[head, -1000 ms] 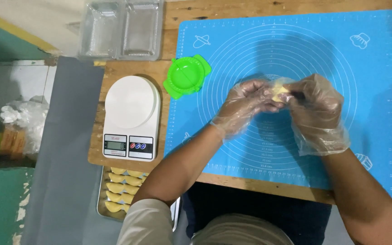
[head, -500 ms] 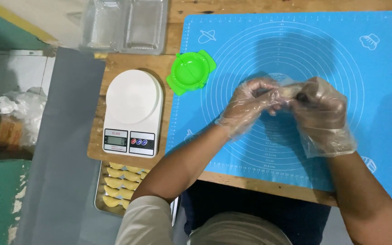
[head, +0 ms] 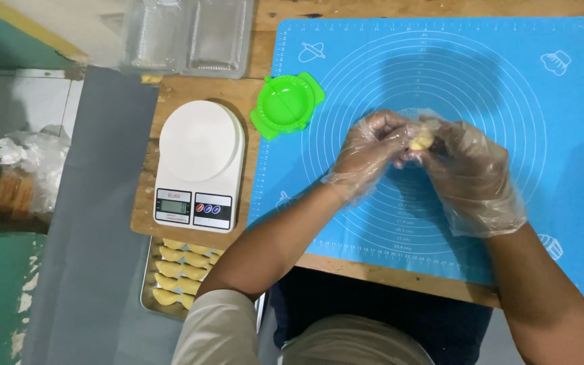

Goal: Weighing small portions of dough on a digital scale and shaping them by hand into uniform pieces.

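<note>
Both hands wear thin clear gloves. The left hand (head: 372,150) and the right hand (head: 471,177) each pinch a small yellow dough piece (head: 421,141), holding it above the middle of the blue mat (head: 441,61) on the tabletop. The step looks like shaping the dough. Next it likely needs soft, even squeezes.

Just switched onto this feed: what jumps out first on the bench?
The big blue silicone baking mat fills the right half of the wooden table, and over its middle the left hand and right hand, both in clear plastic gloves, pinch a small yellow dough piece. At the mat's left edge lies a bright green dumpling press, with a white kitchen scale beside it.
</note>
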